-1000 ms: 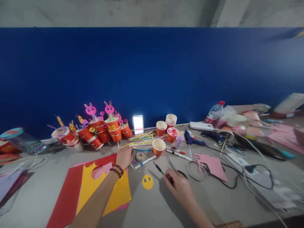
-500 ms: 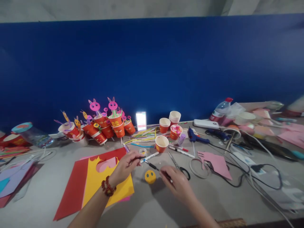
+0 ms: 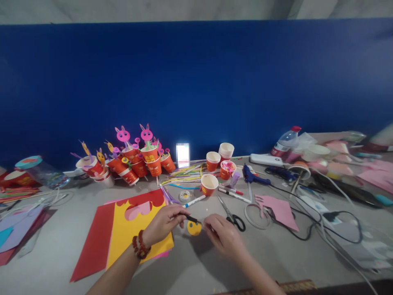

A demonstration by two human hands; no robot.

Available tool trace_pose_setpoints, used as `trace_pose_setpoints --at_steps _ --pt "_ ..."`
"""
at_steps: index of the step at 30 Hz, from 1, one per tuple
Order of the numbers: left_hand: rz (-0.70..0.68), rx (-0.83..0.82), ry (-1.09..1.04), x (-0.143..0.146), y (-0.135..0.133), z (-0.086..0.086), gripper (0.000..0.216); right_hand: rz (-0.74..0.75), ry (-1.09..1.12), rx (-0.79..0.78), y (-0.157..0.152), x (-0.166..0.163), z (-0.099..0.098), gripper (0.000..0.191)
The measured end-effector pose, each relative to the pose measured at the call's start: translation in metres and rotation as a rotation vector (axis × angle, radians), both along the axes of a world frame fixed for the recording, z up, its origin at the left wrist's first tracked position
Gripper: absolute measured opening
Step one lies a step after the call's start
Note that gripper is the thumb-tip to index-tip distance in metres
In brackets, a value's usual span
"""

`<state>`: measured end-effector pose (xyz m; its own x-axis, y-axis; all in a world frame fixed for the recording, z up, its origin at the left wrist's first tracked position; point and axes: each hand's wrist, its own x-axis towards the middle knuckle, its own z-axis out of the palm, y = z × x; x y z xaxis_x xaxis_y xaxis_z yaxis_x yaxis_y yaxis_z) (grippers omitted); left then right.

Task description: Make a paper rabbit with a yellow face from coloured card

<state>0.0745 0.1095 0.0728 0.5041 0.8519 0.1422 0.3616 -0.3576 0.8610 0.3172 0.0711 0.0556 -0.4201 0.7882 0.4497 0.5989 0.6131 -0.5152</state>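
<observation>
Both my hands meet over the grey table, just above a yellow smiley-face paper disc [image 3: 194,229]. My left hand [image 3: 164,222], with a red bead bracelet on the wrist, pinches one end of a thin black pen [image 3: 192,219]. My right hand [image 3: 221,235] is closed on the pen's other end. Left of the hands lie stacked red, yellow and pink paper sheets [image 3: 125,229]. Black-handled scissors [image 3: 232,214] lie just beyond my right hand, and a white marker [image 3: 194,201] lies behind the pen.
Red paper cups with pink and yellow rabbit toppers [image 3: 132,159] crowd the back left; loose cups [image 3: 209,184], coloured sticks [image 3: 184,174], a tape roll [image 3: 184,195], a blue glue gun [image 3: 251,176], pink paper [image 3: 278,208], cables [image 3: 325,223] and a water bottle [image 3: 284,142] fill the right. A blue wall [image 3: 196,86] stands behind.
My left hand left the far table area and came back to the pen. My right hand lifted the pen off the table; both hands now grip it above the smiley disc.
</observation>
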Motion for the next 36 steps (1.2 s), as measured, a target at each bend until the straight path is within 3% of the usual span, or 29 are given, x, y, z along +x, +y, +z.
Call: trace_pose_setpoints --at_steps 12,20,26,31,32,34,36 --pt "-0.053 -0.156 -0.083 0.013 -0.016 -0.027 0.042 0.036 0.061 -0.15 -0.005 -0.001 -0.024 0.015" --pt "-0.051 0.099 0.163 0.022 -0.017 -0.017 0.039 0.019 0.105 -0.194 -0.001 -0.004 -0.025 0.017" --pt "-0.079 0.155 0.219 0.025 -0.024 -0.023 0.032 -0.001 0.147 -0.257 -0.01 -0.007 -0.034 0.018" --pt "-0.116 0.284 0.195 0.015 -0.002 -0.01 0.028 0.093 0.148 -0.293 0.01 0.013 -0.019 0.022" --pt "-0.012 0.332 0.198 0.01 0.009 -0.007 0.026 0.027 0.125 -0.26 0.02 0.024 -0.015 0.023" --pt "0.143 0.356 0.198 -0.001 0.033 -0.006 0.028 -0.244 0.05 -0.13 0.043 0.05 -0.014 0.029" --pt "0.264 0.372 0.21 -0.012 0.056 -0.014 0.03 -0.471 -0.123 0.007 0.065 0.078 -0.021 0.03"
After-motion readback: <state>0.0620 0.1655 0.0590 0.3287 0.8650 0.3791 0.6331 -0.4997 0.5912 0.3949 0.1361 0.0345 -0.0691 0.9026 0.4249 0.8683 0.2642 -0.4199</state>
